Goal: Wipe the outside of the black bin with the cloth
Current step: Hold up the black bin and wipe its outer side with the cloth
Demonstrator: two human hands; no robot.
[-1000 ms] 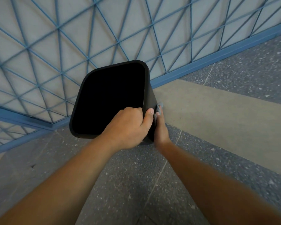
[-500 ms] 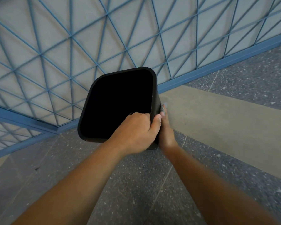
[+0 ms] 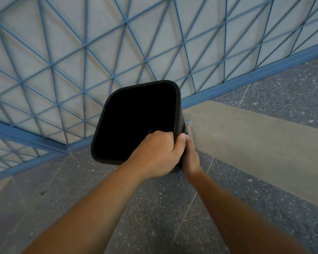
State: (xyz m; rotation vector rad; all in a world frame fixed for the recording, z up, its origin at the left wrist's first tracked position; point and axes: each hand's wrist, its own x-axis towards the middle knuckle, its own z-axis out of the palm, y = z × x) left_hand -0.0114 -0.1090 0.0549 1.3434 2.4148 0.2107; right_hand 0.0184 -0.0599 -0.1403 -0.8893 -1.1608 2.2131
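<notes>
Between the earlier frames and this one the bin and both hands drift to the right in view, while the grip looks unchanged. Fingers of the left hand (image 3: pixel 158 154) curl over the near right corner of the black bin (image 3: pixel 136 121), thumb on the outside, steadying it. Just right of it, the right hand (image 3: pixel 190 154) presses a grey cloth (image 3: pixel 188 126) against the bin's right outer wall; whether those fingers curl round the cloth I cannot tell. Wiping seems under way on that side only. Beneath lies speckled floor (image 3: pixel 154 217), with a blue lattice wall (image 3: pixel 99 52) at the far side.
</notes>
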